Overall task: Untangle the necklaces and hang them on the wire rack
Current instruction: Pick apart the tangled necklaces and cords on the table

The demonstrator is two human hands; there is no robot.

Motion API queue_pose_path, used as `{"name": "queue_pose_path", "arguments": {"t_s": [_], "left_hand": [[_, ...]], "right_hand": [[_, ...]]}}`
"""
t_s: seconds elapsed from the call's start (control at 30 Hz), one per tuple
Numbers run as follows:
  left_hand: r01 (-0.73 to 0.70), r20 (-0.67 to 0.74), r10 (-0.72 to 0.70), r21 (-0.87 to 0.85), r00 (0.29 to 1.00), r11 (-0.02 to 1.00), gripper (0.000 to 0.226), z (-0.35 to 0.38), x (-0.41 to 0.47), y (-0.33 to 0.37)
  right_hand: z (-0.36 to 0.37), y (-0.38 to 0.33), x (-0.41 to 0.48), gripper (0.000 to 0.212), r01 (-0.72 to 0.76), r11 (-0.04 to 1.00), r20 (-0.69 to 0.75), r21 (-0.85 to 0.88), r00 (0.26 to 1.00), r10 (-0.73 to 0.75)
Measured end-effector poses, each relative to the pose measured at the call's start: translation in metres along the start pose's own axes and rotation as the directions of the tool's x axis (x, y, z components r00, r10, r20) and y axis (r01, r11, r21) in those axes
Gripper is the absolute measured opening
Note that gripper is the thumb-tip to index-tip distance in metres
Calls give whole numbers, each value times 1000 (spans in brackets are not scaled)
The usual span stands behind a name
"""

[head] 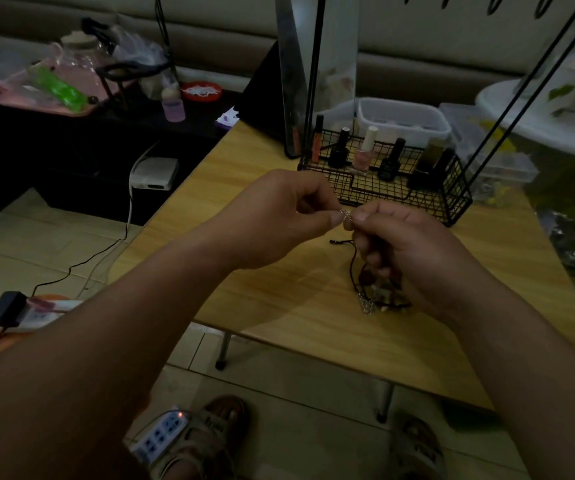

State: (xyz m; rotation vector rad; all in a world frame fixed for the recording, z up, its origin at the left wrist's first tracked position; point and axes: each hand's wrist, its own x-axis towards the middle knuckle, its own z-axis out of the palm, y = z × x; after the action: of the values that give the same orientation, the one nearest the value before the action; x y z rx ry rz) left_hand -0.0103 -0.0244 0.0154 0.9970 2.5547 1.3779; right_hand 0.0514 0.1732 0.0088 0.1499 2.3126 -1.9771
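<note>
the table point(279, 317) top shows light wood grain with a smooth, slightly sheened finish. wire rack point(452, 199): matt black metal mesh. silver chain point(346, 213): fine shiny metal links. nail polish bottles point(364, 150) look glossy. storage box point(403, 116): translucent plastic.

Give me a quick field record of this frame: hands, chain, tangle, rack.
left hand: pinches silver chain
right hand: pinches the same chain from the other side
silver chain: held above the table, between both hands
tangle: black cord and chain heaped on table below right hand
wire rack: behind hands; base basket holds nail polish bottles
</note>
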Motion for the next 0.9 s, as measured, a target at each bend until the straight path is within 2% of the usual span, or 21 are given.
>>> {"name": "queue_pose_path", "arguments": {"t_s": [0.13, 0.3, 0.4, 0.6, 0.9], "left_hand": [[24, 38, -23, -20, 999, 1000, 4, 0, 0, -2], [16, 80, -15, -1, 997, 1000, 7, -1, 0, -4], [29, 84, -29, 3, 996, 1000, 8, -2, 0, -4], [66, 96, -68, 29, 993, 997, 13, -2, -1, -3], [110, 74, -110, 7, 991, 994, 17, -3, 0, -6]], "right_hand": [[0, -2, -5, 12, 40, 993, -25, -115, 999, -43], [1, -5, -10, 14, 89, 989, -8, -118, 996, -90], [0, -5, -10, 11, 149, 971, -14, -189, 988, -154], [-1, 2, -9, 9, 258, 879, -41, -401, 954, -298], [5, 9, -6, 3, 393, 659, -19, -641, 851, -526]]}}
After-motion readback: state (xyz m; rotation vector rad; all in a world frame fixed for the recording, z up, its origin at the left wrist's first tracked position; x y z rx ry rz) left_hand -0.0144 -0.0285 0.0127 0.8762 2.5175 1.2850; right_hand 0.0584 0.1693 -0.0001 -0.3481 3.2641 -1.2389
